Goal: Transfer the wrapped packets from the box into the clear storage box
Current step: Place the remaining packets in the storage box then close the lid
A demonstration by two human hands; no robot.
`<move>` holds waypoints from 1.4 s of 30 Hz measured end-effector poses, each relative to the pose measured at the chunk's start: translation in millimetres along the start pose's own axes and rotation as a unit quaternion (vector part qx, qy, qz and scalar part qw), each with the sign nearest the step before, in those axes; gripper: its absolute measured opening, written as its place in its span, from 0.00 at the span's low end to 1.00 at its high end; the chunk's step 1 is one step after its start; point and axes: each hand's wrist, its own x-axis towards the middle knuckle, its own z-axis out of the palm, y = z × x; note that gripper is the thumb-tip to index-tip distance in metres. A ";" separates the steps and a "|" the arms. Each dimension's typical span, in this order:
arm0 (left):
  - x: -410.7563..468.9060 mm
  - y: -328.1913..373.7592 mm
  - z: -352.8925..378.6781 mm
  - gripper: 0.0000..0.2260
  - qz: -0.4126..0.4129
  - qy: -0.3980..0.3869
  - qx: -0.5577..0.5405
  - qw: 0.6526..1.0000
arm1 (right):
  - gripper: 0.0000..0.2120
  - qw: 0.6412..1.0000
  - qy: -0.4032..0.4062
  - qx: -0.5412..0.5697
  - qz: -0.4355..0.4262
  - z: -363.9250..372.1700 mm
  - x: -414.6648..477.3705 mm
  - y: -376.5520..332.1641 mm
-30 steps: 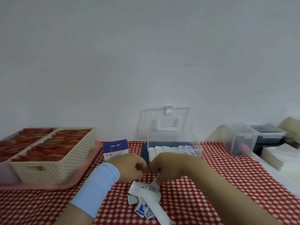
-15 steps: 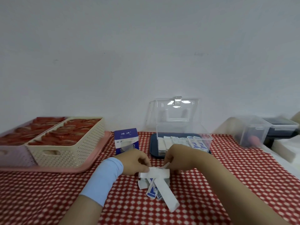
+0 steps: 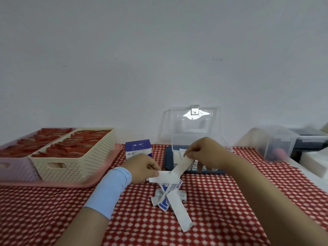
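Red-and-white checked cloth (image 3: pixel 230 201) over a table against a plain pale wall. Since the frame half a second back, the hands have drawn apart. They were bunched low over the heap then. Now the right hand (image 3: pixel 207 151) has risen and moved back, up against the front of the clear storage box (image 3: pixel 177 139). The left hand (image 3: pixel 142 167) has stayed near the cloth. A long white strip (image 3: pixel 170 175) spans the two, pinched at one end by the left thumb and fingers and at the other by the right, with a bend in the middle. Can't tell whether it is one long packet or several joined. The lid of the storage box stands open, and the box sits on a dark blue tray (image 3: pixel 167 164). White packets are already stacked inside, partly hidden by the right hand. Judgement: this piece is on its way in, with the right end leading. A loose pile of packets (image 3: pixel 166 201) remains on the cloth below the hands, much as it lay earlier, so plenty is left to move. The small blue-and-white box (image 3: pixel 138 148) stands behind the left hand, contents not visible. The view has also tilted upward a little compared with a second ago. At left, a cream basket (image 3: pixel 74 166) of red items rests on a pink tray (image 3: pixel 113 157).
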 end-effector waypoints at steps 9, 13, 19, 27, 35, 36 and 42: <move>-2.6 17.7 -5.5 0.02 -0.037 0.039 -0.129 0.990 | 0.06 0.989 -0.013 0.146 -0.034 -3.5 -11.6 -17.5; -7.7 16.6 -13.6 0.02 -0.066 0.086 -0.116 0.987 | 0.08 0.952 -0.033 0.299 -0.064 -19.3 -14.7 -15.6; -6.0 29.0 -9.6 0.06 -0.046 0.045 -0.299 0.952 | 0.04 0.991 0.036 0.123 -0.042 1.3 -8.0 -19.5; -13.6 30.1 -2.6 0.13 -0.030 -0.098 -0.523 0.846 | 0.03 0.982 0.034 0.164 -0.087 1.5 -9.1 -20.0; -14.1 38.6 15.4 0.23 0.002 -0.140 -0.690 0.710 | 0.16 0.971 0.049 0.170 -0.164 8.5 -7.4 -23.9; -13.7 38.6 16.5 0.22 0.004 -0.136 -0.701 0.700 | 0.15 0.970 0.045 0.171 -0.167 9.7 -6.8 -23.4; -15.7 34.3 13.9 0.17 0.009 -0.136 -0.709 0.692 | 0.16 0.975 0.022 0.150 -0.165 11.6 -7.4 -20.3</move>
